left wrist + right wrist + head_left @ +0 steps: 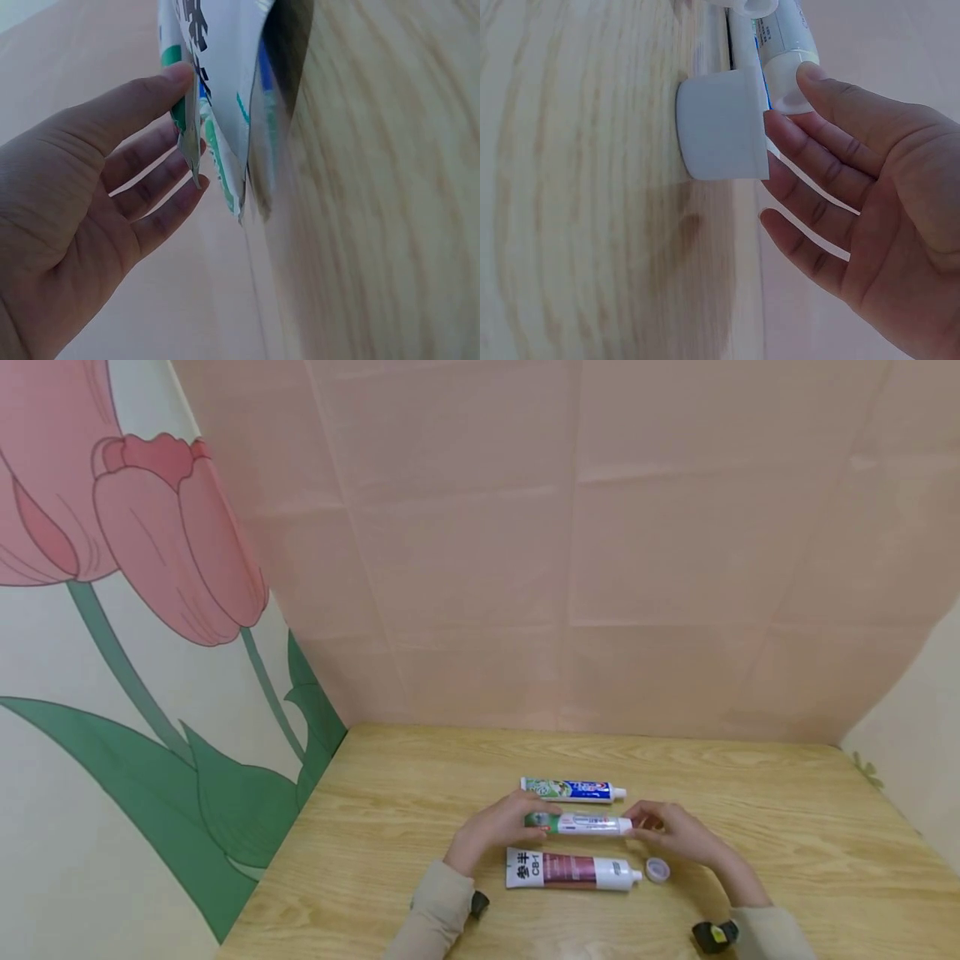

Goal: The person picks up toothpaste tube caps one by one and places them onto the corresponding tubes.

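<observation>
The green-and-white toothpaste tube (pixel 588 824) is between your hands, lying crosswise and seemingly held just above the table (pixel 787 827). Your left hand (pixel 498 827) pinches its flat, crimped end between thumb and fingers; your right hand (pixel 682 833) pinches the white capped end, its other fingers spread loosely. With only the two ends gripped, the tube could tip or slip if either pinch eases before the other; a twist at the capped end could turn the thin crimp in your left fingers. Beyond it lies the blue-and-green toothpaste tube (pixel 588 790), close enough to be nudged if your left fingers reach farther. Nearer you lies the crimson-and-white toothpaste tube (pixel 570 871), with a loose cap (pixel 657 870) just beside its nozzle. That cap sits below your right fingers, so a low sweep could knock it over or send it rolling.
</observation>
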A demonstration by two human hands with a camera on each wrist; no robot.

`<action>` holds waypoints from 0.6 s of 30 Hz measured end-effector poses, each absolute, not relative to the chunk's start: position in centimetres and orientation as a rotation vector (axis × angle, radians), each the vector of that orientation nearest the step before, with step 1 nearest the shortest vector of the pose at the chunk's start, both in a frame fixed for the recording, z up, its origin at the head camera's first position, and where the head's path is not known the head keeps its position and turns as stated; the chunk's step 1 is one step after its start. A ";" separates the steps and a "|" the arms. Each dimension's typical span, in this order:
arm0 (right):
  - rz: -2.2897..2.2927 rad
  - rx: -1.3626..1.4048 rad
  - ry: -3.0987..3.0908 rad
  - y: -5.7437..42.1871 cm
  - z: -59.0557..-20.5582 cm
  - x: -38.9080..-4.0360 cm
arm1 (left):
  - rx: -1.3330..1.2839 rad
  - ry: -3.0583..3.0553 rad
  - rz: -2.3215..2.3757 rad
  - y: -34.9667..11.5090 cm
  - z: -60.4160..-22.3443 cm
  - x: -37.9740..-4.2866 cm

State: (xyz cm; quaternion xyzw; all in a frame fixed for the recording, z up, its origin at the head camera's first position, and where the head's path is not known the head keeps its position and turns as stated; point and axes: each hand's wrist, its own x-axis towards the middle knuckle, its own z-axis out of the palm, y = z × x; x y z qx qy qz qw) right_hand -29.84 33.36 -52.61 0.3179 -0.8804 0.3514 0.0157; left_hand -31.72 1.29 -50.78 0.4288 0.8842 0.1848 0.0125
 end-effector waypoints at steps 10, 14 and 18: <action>1.076 0.955 -2.785 33.4 -52.9 -29.9 | 1.313 2.752 0.570 1.5 -51.0 -31.8; 1.078 0.939 -2.805 33.4 -53.1 -30.0 | 1.304 2.748 0.570 1.5 -50.8 -31.7; 1.077 0.942 -2.800 33.4 -53.3 -30.2 | 1.296 2.737 0.570 1.6 -50.8 -31.7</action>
